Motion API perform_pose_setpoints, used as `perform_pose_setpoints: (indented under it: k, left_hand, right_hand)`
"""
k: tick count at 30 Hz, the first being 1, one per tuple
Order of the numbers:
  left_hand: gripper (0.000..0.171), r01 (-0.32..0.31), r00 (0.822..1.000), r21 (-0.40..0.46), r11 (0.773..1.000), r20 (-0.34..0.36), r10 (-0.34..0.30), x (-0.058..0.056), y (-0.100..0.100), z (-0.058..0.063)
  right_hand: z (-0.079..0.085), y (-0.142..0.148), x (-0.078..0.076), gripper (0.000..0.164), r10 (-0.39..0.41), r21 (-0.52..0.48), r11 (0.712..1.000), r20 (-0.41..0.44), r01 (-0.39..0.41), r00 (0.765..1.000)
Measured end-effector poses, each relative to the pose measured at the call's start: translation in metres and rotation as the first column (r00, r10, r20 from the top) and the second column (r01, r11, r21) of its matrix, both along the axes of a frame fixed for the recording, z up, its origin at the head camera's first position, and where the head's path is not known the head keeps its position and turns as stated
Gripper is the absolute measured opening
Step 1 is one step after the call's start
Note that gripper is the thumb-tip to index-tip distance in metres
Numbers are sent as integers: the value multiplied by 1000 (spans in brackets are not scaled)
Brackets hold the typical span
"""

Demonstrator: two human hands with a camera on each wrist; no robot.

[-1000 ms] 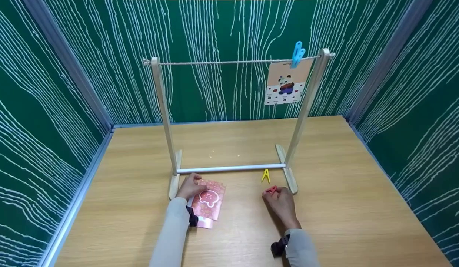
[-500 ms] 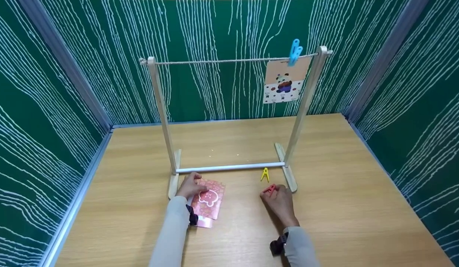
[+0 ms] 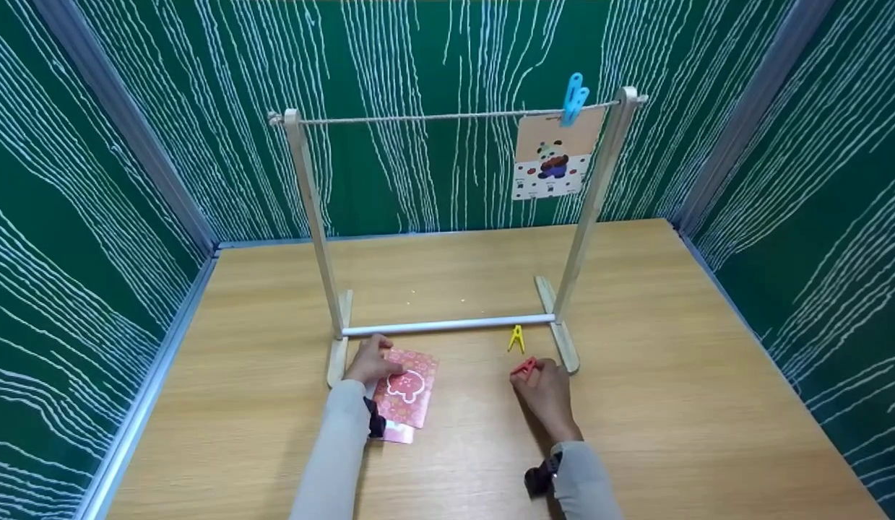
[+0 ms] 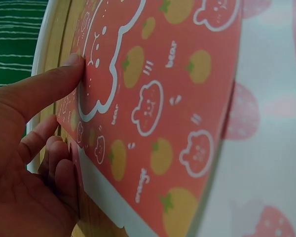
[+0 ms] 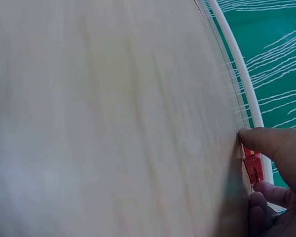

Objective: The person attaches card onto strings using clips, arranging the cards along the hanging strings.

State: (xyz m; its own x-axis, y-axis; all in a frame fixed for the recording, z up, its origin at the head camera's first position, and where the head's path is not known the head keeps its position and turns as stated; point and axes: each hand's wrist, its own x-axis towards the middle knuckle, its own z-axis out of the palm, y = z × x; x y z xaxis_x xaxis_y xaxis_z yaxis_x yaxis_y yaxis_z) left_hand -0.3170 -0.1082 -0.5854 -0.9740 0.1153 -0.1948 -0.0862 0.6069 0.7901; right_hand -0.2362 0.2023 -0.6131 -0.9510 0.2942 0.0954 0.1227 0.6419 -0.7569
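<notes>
My left hand [image 3: 373, 362] grips the pink-red bear card [image 3: 416, 406] by its left side. In the left wrist view the thumb [image 4: 64, 79] lies on the card's face, with the other fingers curled by its edge. Under it a paler pink card [image 3: 399, 432] sticks out at the near end. At the right, my right hand [image 3: 548, 393] pinches a red clothespin [image 3: 524, 368] between thumb and fingers, close over the table. Just beyond that hand lies a yellow clothespin [image 3: 516, 338]. On the rope [image 3: 418, 117] a panda card [image 3: 552, 162] hangs from a blue clothespin [image 3: 575, 100].
A wooden stand with a left post [image 3: 313, 217], a right post [image 3: 599, 206] and a white lower bar [image 3: 447, 326] stands beyond both hands. Green panels with white lines [image 3: 433, 65] enclose the wooden table [image 3: 447, 267] at the back and sides.
The head view has shifted slightly. Both hands stay nearly in place, the left on the bear card and the right on the red clothespin, which has turned only a little.
</notes>
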Motion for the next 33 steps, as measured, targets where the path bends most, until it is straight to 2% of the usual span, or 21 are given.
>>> perform_pose_setpoints:
  k: [10, 17, 23, 30, 33]
  left_hand:
    - [53, -3, 1000, 11, 1000, 19, 3, 2, 0, 2]
    - [53, 10, 999, 94, 996, 30, -13, 3, -2, 2]
    - [49, 2, 999, 105, 995, 38, -6, 1, -4, 0]
    - [42, -42, 997, 184, 982, 72, 29, -2, -5, -4]
    - [43, -56, 995, 195, 979, 87, 40, -2, -5, -3]
  right_hand:
    - [2, 0, 0, 50, 2, -2, 1000, 42, -2, 999]
    - [2, 1, 0, 49, 4, -49, 999, 86, 0, 996]
    - [1, 2, -1, 42, 2, -61, 998, 68, 2, 998]
    - [-1, 3, -2, 31, -1, -39, 999, -75, -2, 997]
    - [-1, 4, -2, 31, 9, -45, 999, -50, -11, 999]
